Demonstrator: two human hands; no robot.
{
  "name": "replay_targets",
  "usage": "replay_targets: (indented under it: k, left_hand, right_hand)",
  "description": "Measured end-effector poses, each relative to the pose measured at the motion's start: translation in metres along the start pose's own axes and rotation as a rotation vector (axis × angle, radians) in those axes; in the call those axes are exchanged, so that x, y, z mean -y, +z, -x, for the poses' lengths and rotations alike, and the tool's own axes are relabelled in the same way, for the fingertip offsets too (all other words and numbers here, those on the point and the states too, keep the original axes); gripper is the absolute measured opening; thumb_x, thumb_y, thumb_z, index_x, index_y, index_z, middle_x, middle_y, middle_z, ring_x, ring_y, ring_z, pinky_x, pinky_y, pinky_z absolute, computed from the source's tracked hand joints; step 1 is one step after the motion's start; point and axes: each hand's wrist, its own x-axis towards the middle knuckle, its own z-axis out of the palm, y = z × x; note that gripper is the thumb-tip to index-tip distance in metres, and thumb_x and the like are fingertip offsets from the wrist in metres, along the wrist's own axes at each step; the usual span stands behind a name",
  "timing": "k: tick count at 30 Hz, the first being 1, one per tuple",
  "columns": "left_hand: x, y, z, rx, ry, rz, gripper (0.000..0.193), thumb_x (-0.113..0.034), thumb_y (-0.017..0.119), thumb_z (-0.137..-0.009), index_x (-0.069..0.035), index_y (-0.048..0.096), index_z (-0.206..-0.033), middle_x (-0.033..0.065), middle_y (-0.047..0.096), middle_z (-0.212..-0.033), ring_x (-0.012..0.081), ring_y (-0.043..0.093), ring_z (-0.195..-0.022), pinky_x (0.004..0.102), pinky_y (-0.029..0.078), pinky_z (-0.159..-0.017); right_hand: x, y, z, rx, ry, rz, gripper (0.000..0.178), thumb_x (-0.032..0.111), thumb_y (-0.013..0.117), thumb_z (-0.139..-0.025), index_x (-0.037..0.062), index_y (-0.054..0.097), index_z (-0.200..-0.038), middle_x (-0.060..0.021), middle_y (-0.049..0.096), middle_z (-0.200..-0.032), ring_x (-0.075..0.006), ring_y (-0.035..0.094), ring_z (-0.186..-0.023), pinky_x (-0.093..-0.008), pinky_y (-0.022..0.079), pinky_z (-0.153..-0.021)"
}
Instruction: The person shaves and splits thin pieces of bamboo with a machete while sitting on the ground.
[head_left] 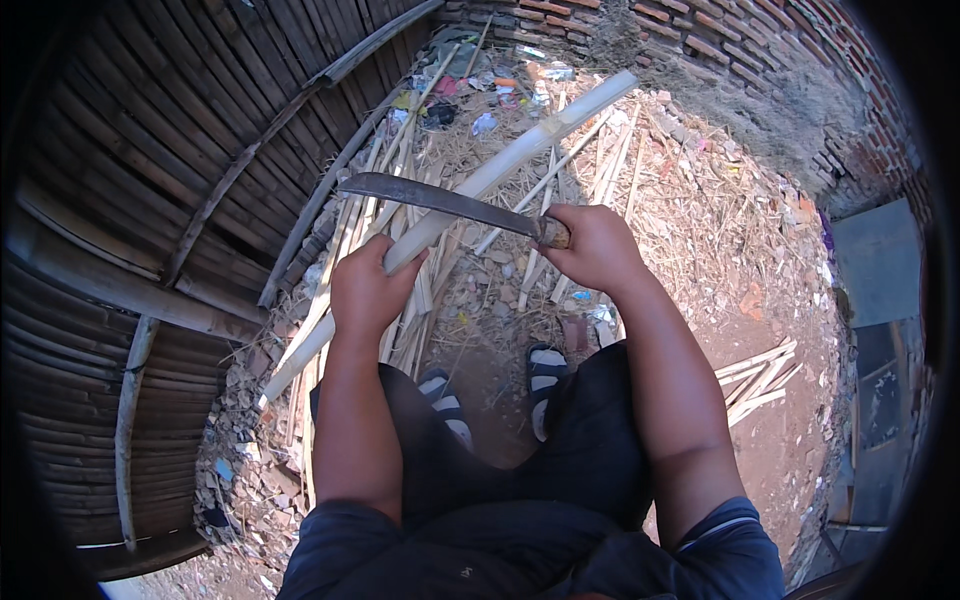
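Observation:
My left hand [372, 290] is closed around a long, pale bamboo strip [502, 165], which slants from the lower left up to the far right. In my right hand [590, 245] is a machete [440, 200], its wooden handle mostly covered by my fingers. The dark, curved blade points left and crosses over the bamboo just beyond my left hand. Whether the edge touches the strip or hovers above it I cannot tell.
Several split bamboo strips [410, 310] lie on the ground at the left and ahead. A small pile of sticks [755, 380] rests at the right. A slatted bamboo wall [200, 130] stands left, a brick wall [740, 50] at the back. Shavings and rubble cover the ground.

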Motion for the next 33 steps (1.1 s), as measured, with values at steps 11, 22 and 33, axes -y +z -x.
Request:
replay_targets:
  k: [11, 22, 33]
  left_hand:
    - [0.004, -0.012, 0.0, -0.028, -0.045, -0.007, 0.043, -0.044, 0.089, -0.086, -0.005, 0.078, -0.101, 0.019, 0.076, -0.081, 0.0381, 0.076, -0.075, 0.046, 0.058, -0.07]
    - [0.004, -0.012, 0.002, -0.076, -0.03, 0.028, 0.042, -0.041, 0.09, -0.085, -0.004, 0.078, -0.099, 0.019, 0.076, -0.081, 0.0378, 0.076, -0.075, 0.0448, 0.058, -0.07]
    - [0.003, -0.006, 0.0, -0.108, 0.005, 0.019, 0.04, -0.04, 0.09, -0.085, -0.003, 0.077, -0.098, 0.0186, 0.076, -0.081, 0.0372, 0.076, -0.074, 0.0448, 0.058, -0.069]
  right_hand:
    - [-0.037, -0.017, 0.001, -0.242, 0.258, -0.172, 0.032, 0.034, 0.082, -0.09, 0.0083, 0.078, -0.109, -0.0186, 0.077, -0.087, -0.0388, 0.076, -0.085, -0.0465, 0.058, -0.077]
    - [-0.023, -0.01, 0.002, -0.263, 0.032, -0.055, 0.031, 0.029, 0.082, -0.086, 0.0102, 0.076, -0.11, -0.0174, 0.076, -0.089, -0.0394, 0.075, -0.086, -0.0494, 0.059, -0.078]
    - [-0.015, -0.008, 0.007, -0.179, -0.033, -0.058, 0.033, 0.026, 0.084, -0.083, 0.0129, 0.077, -0.112, -0.017, 0.077, -0.09, -0.0393, 0.075, -0.087, -0.0499, 0.059, -0.08]
